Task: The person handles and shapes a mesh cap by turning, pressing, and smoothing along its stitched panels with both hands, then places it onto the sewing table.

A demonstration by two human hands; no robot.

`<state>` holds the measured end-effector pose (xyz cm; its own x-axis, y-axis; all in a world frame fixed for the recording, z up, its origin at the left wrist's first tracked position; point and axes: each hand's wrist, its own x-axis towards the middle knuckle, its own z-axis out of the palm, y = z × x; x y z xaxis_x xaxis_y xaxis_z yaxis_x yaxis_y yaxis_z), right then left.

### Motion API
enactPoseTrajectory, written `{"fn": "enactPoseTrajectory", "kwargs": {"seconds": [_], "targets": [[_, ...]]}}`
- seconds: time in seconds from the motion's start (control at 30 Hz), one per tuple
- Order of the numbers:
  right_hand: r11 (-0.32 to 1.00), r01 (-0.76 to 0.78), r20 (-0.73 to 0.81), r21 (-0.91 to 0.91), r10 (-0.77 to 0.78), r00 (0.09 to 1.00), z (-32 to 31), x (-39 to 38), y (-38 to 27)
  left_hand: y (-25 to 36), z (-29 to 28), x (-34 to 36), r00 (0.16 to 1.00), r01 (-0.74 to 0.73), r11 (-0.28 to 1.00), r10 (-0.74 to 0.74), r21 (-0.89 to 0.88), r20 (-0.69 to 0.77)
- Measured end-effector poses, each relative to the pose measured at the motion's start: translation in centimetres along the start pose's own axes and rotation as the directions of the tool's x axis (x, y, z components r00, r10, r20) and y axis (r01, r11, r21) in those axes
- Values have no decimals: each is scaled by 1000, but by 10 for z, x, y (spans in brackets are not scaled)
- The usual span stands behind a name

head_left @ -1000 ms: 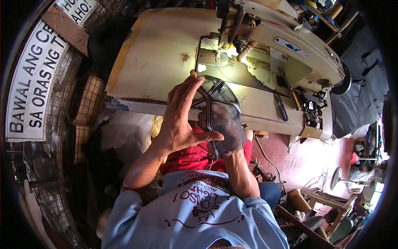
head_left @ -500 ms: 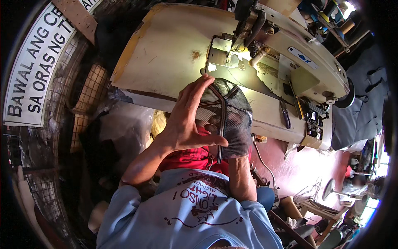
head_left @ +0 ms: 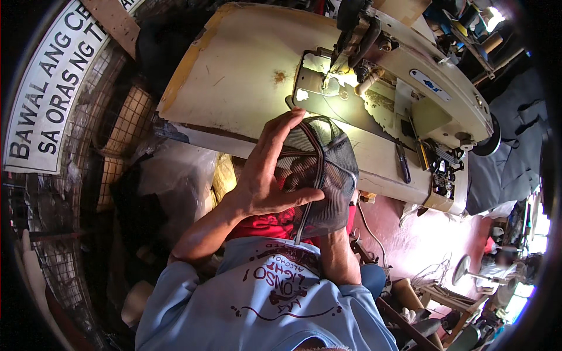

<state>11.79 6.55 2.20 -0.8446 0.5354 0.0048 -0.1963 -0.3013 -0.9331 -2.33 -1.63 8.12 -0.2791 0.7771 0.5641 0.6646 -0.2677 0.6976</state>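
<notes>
A dark mesh piece [head_left: 333, 152], rounded like a cap, with dark and pale tape strips along its seams, is held up before the sewing machine table's front edge. My left hand [head_left: 272, 172] lies against its left side, long fingers stretched upward and apart, thumb across the mesh. My right hand [head_left: 307, 175] is inside the piece, dimly showing through the mesh; its wrist comes out at the bottom, and I cannot tell how its fingers are closed. Behind it stands a cream sewing machine [head_left: 433, 93] with a lit needle area [head_left: 339, 79].
The worn tabletop [head_left: 216, 70] has pliers [head_left: 403, 162] and small metal parts [head_left: 445, 178] at right. A wire grid [head_left: 117, 164] with signboards is at left, plastic bags [head_left: 175, 175] below the table, grey fabric [head_left: 503, 152] and a stand fan [head_left: 465, 269] at right.
The view has shifted, so the table sits higher and further right. The mesh piece has turned slightly and hangs a little lower over my right wrist, my left hand still against it.
</notes>
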Motion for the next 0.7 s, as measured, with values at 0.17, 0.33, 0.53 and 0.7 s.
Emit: {"fn": "enactPoseTrajectory", "kwargs": {"seconds": [0.17,0.33,0.53,0.7], "targets": [[919,65,-117,388,-21,993,17,-5,0,-3,5,-7,984,163,958,-175,-237,-31],[860,59,-120,507,3,993,10,-7,7,5,5,-7,952,306,928,-302,-213,54],[997,68,-116,45,-63,991,-6,1,19,-3,2,-9,984,171,967,-176,-191,-7],[983,149,-128,111,-134,983,1,2,16,3,1,-4,992,128,990,-126,-64,32]]}}
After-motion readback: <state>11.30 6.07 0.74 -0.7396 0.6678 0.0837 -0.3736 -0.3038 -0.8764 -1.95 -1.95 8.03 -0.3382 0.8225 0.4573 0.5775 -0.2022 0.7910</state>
